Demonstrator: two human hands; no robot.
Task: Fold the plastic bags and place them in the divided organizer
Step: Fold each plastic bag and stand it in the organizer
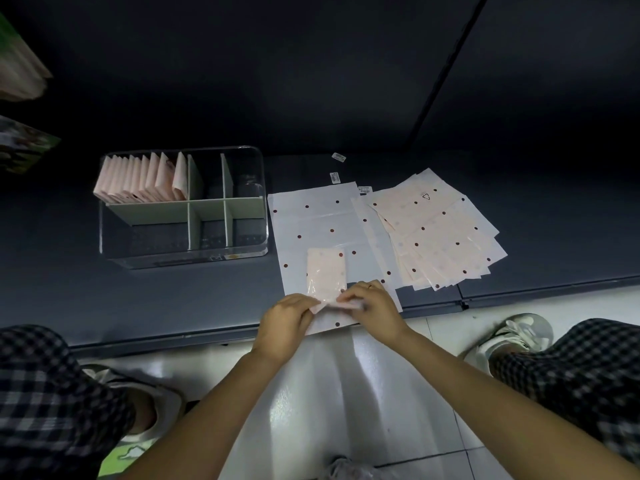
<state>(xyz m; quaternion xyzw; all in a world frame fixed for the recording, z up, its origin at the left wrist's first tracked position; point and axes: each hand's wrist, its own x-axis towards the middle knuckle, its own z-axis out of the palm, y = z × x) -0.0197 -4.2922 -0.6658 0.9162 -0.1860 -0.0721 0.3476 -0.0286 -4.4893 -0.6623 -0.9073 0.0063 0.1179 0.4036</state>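
Fingertips of the left hand and the right hand meet from either side on the near end of a narrow folded strip of pale pink plastic bag, pinching its lower corner between them. The strip's far end runs away from the fingers, lying flat on a white sheet with dark red dots on the dark grey shelf. A fanned pile of unfolded pink dotted bags lies just right of the sheet. To the left stands a clear rectangular organizer with pale green dividers; folded pink bags stand upright in its far-left compartment.
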